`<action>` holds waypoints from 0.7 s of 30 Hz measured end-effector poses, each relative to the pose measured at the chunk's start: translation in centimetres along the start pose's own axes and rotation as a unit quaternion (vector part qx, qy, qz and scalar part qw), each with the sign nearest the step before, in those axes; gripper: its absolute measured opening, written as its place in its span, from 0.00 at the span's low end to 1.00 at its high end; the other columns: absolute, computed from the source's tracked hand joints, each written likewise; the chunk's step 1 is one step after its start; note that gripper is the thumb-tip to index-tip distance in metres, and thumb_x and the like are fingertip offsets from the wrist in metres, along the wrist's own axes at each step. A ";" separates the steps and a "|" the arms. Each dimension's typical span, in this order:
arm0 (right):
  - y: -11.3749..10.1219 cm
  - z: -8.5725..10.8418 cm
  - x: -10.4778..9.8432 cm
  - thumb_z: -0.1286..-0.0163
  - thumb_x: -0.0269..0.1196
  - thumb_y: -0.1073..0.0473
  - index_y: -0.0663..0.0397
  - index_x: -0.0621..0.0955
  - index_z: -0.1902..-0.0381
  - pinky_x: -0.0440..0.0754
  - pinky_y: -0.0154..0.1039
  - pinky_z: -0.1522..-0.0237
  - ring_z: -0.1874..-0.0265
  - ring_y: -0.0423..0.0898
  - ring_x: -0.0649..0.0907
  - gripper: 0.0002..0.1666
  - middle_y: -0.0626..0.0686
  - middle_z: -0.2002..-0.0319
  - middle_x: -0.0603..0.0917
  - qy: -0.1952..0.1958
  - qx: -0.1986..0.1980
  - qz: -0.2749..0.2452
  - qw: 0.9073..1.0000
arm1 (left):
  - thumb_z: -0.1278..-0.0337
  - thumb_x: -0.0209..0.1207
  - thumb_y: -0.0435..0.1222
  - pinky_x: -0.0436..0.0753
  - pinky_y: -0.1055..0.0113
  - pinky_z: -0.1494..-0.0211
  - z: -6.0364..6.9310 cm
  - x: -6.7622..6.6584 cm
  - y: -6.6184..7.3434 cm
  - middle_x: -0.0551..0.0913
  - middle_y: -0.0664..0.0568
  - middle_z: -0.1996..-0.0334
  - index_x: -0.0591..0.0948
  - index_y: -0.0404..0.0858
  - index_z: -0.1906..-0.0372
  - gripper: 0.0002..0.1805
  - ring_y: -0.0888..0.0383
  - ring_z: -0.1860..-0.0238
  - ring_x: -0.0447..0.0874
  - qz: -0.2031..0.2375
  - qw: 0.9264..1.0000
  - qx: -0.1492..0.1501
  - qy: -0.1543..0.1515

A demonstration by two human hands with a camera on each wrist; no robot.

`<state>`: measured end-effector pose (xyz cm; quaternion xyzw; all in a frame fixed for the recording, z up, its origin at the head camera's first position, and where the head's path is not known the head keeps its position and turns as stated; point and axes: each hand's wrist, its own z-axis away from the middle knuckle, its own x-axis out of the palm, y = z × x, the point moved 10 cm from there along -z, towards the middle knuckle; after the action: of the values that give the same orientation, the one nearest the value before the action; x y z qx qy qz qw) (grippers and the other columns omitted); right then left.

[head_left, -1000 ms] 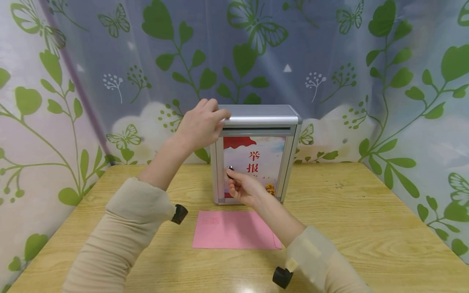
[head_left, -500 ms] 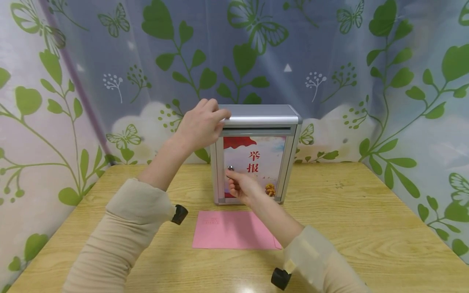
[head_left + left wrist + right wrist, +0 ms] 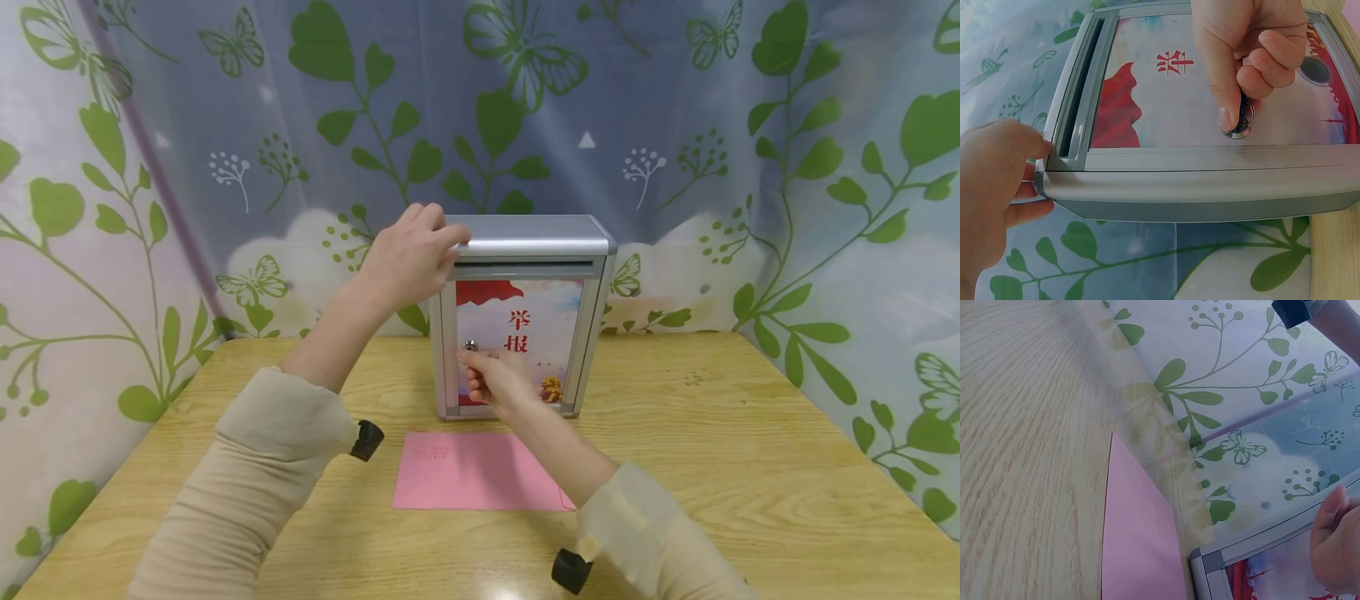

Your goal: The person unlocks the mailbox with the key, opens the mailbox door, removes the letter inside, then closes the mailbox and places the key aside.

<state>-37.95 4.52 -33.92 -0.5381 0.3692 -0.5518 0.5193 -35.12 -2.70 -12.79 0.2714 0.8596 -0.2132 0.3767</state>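
Note:
A silver metal suggestion box (image 3: 528, 227) with a slot along its top and a printed front panel stands upright on the table. My left hand (image 3: 411, 257) grips its upper left corner, the thumb on the front and fingers around the side, as the left wrist view shows. At the front panel my right hand (image 3: 504, 379) pinches a black-headed key (image 3: 1244, 102) between thumb and forefinger, at the round metal lock (image 3: 1237, 132). The fingers mostly cover the key. A pink envelope (image 3: 480, 479) lies flat in front of the box, partly under my right forearm.
The wooden table (image 3: 750, 433) extends to both sides of the box. Behind it hangs a curtain (image 3: 675, 100) with green leaves and butterflies. Black wrist mounts (image 3: 367, 439) stick out from both sleeves.
My right hand has turned slightly at the lock; the key's black head, visible in the head view a second ago, is now covered by the fingers. The left hand and box stay put.

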 end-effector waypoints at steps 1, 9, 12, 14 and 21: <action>0.0 0.0 0.0 0.32 0.57 0.61 0.65 0.75 0.67 0.68 0.27 0.87 0.90 0.37 0.66 0.10 0.48 0.85 0.69 0.000 -0.003 0.003 1.000 | 0.43 0.54 0.29 0.73 0.63 0.74 0.0 0.0 0.0 0.71 0.46 0.69 0.81 0.39 0.55 0.12 0.50 0.66 0.67 0.001 1.000 0.000 -0.001; -0.4 0.2 -0.5 0.30 0.54 0.51 0.65 0.78 0.65 0.77 0.35 0.82 0.85 0.42 0.76 0.19 0.50 0.83 0.75 0.022 -0.079 0.129 0.988 | 0.42 0.54 0.29 0.73 0.63 0.74 0.1 0.1 0.0 0.71 0.46 0.69 0.81 0.40 0.55 0.12 0.50 0.66 0.67 0.005 1.000 -0.001 -0.005; -0.7 0.3 -0.8 0.29 0.52 0.51 0.63 0.78 0.67 0.80 0.41 0.76 0.79 0.46 0.80 0.20 0.50 0.80 0.77 0.045 -0.108 0.154 0.981 | 0.43 0.55 0.29 0.73 0.63 0.74 0.1 0.2 0.0 0.71 0.46 0.69 0.81 0.39 0.55 0.12 0.50 0.66 0.67 0.008 1.000 0.001 -0.005; -0.8 0.4 -0.9 0.30 0.52 0.51 0.62 0.79 0.68 0.80 0.43 0.73 0.75 0.49 0.81 0.19 0.51 0.79 0.78 0.058 -0.119 0.167 0.977 | 0.43 0.55 0.29 0.73 0.63 0.74 0.0 0.1 0.1 0.71 0.46 0.69 0.82 0.39 0.55 0.12 0.49 0.66 0.67 0.008 1.000 0.003 -0.002; -1.5 0.1 -1.1 0.32 0.54 0.52 0.60 0.81 0.71 0.80 0.41 0.63 0.70 0.46 0.83 0.18 0.52 0.76 0.81 0.085 -0.152 0.215 0.961 | 0.43 0.55 0.29 0.73 0.63 0.74 0.0 0.0 0.0 0.71 0.47 0.69 0.81 0.40 0.55 0.12 0.49 0.66 0.67 0.007 1.000 0.001 0.001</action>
<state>-38.24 5.85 -32.72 -0.4697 0.5987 -0.4083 0.5043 -35.12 -2.66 -12.77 0.2776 0.8578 -0.2113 0.3774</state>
